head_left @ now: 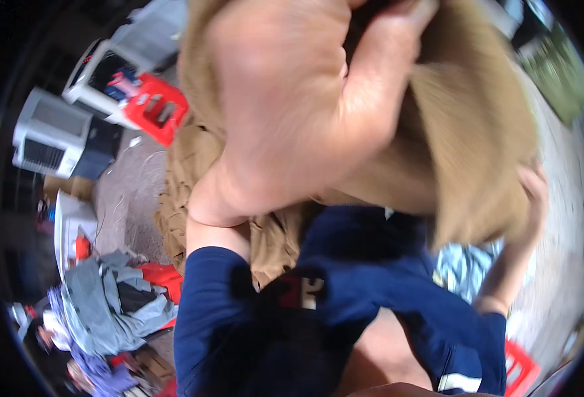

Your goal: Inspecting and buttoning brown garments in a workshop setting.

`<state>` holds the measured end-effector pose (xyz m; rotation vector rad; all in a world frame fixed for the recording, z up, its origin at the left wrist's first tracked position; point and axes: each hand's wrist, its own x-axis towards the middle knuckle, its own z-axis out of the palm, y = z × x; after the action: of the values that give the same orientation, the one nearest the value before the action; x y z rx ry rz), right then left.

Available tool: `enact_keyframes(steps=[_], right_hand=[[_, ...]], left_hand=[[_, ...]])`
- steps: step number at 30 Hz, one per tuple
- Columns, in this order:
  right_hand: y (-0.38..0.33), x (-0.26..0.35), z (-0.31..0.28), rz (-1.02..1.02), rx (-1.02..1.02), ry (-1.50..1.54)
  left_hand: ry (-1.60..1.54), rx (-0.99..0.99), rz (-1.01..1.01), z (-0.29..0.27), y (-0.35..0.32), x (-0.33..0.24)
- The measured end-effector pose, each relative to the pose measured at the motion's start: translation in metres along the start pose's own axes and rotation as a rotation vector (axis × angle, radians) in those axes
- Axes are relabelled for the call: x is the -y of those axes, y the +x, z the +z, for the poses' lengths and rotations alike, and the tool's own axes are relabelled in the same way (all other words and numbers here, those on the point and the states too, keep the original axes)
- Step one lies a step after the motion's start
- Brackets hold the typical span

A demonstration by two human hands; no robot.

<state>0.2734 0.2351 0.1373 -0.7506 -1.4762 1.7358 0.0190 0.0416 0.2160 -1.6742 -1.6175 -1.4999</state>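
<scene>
A large tan garment (464, 119) fills the upper middle of the view, held up close to the camera. My left hand (292, 112) is very near the lens and grips the cloth at its top, fingers curled into it. My right hand (534, 192) holds the garment's lower right edge, mostly hidden behind the fabric. More of the tan cloth (186, 172) hangs down on the left. Both my arms wear dark blue sleeves (219, 311).
A pile of grey and mixed clothes (106, 304) lies on the floor at the lower left. A red plastic stool (156, 106) and white appliances (50, 132) stand at the upper left. Another red object (520, 367) sits at the lower right. Patterned blue-white fabric (464, 268) shows below the garment.
</scene>
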Motion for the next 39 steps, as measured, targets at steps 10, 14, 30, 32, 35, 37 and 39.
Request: enact_keyframes(steps=[10,14,30,32,35,37,39], right_hand=[[0.000,-0.236,-0.052,-0.026,0.098,-0.810],[-0.034,-0.248,-0.047,-0.138,0.049,-0.687],[-0.074,-0.270,-0.055,-0.125,-0.111,-0.700],[-0.073,-0.267,-0.056,-0.133,-0.096,-0.671],[-0.077,-0.264,-0.053,-0.176,-0.130,-0.669],[-0.083,-0.258,-0.045,0.134,-0.256,-0.301],[-0.086,-0.252,-0.045,0.172,-0.268,-0.315]], left_hand=[[0.430,0.836,-0.199,0.131,-0.258,0.093],[0.257,0.816,-0.269,0.096,-0.251,0.087],[0.147,0.378,-0.698,0.078,-0.222,0.068],[-0.465,0.428,-1.169,0.107,-0.209,0.052],[-1.027,0.954,-1.719,0.158,-0.215,0.060],[-1.030,0.862,-1.829,0.191,-0.257,0.071],[-1.032,0.785,-1.855,0.216,-0.271,0.076]])
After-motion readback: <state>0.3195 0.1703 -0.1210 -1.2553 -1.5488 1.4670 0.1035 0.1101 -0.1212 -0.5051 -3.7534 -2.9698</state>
